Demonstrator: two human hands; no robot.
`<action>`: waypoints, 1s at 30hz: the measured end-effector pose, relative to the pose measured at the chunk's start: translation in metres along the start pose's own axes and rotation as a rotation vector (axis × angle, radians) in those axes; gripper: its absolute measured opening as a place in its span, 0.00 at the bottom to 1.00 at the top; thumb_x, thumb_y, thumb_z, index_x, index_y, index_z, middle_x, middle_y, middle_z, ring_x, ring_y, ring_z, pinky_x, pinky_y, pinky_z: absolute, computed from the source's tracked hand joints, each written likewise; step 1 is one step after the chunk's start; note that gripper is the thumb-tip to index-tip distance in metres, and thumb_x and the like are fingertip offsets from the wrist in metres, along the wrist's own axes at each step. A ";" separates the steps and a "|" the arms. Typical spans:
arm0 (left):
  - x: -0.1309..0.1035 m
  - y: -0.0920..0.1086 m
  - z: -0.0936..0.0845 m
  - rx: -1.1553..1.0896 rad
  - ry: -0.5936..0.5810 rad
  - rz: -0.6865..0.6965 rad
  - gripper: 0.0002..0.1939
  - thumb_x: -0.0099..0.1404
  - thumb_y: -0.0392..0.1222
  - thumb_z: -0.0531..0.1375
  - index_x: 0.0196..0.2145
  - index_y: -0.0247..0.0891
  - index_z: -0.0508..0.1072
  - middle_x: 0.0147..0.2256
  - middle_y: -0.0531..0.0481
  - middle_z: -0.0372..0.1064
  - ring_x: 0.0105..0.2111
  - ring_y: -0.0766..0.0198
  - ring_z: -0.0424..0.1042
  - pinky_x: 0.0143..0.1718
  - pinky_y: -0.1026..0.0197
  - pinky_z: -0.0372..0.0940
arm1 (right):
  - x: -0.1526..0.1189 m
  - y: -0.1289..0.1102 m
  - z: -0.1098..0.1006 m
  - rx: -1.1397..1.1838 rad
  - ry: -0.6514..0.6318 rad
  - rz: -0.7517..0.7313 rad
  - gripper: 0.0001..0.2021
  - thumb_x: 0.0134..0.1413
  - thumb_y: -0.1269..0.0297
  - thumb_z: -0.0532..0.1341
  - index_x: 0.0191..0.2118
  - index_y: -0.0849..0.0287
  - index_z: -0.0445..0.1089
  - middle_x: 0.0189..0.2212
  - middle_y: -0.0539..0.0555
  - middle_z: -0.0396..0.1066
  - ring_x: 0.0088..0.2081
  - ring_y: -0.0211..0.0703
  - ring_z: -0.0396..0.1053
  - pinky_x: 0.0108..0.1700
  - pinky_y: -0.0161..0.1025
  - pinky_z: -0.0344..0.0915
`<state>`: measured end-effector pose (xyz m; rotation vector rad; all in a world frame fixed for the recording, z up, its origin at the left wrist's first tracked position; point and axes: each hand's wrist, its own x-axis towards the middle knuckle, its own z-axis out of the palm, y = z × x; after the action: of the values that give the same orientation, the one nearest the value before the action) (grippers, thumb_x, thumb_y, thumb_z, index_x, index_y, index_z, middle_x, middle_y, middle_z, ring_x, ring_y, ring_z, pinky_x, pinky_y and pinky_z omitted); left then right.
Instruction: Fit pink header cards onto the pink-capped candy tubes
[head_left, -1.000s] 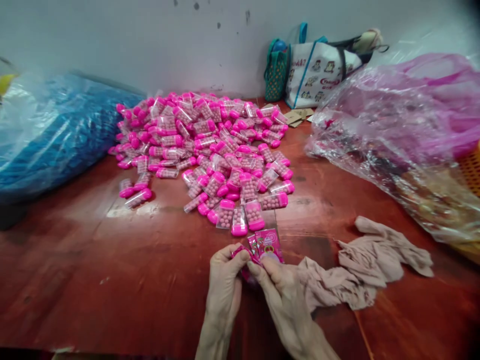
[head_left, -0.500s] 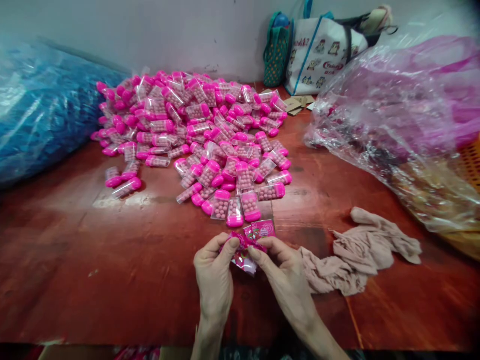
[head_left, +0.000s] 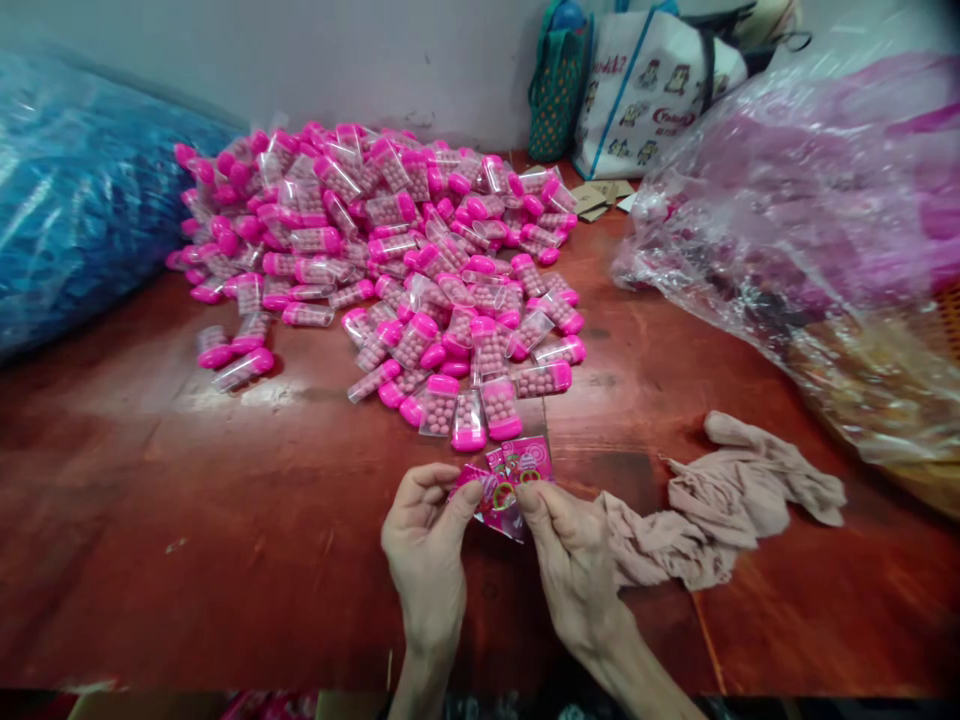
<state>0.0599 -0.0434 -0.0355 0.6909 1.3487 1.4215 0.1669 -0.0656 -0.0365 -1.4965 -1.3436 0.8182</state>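
Observation:
Between my two hands is a shiny pink printed wrapper [head_left: 496,500], pinched at its left side by my left hand [head_left: 433,535] and at its right by my right hand [head_left: 571,540]. Its printed face shows, spread fairly flat. More pink printed pieces [head_left: 531,458] lie just behind it, partly overlapped by it. Right beyond my fingers begins a large pile of clear containers with pink caps [head_left: 439,405], filled with small pink balls.
A blue plastic-wrapped bundle [head_left: 90,200] fills the left. Behind stand a green dotted pouch [head_left: 555,100] and a white printed bag [head_left: 637,95]. Clear and pink plastic bags [head_left: 780,220] lie right. A beige cloth [head_left: 720,500] rests beside my right hand on the red table [head_left: 262,540].
The crumpled wrapper between my fingers now appears flatter, with more of its print showing. My hands stay in nearly the same place. The view has shifted slightly.

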 end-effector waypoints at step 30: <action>0.027 0.018 -0.024 -0.349 0.056 -0.276 0.08 0.42 0.37 0.70 0.22 0.33 0.75 0.22 0.52 0.74 0.23 0.70 0.70 0.28 0.68 0.67 | 0.086 0.003 -0.004 -0.893 -0.289 -0.495 0.20 0.54 0.81 0.53 0.51 0.58 0.66 0.56 0.66 0.55 0.53 0.57 0.56 0.46 0.50 0.62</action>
<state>0.0242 -0.0249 -0.0294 0.2283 1.1476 1.4096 0.1871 0.0179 -0.0288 -1.5823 -2.3679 0.0816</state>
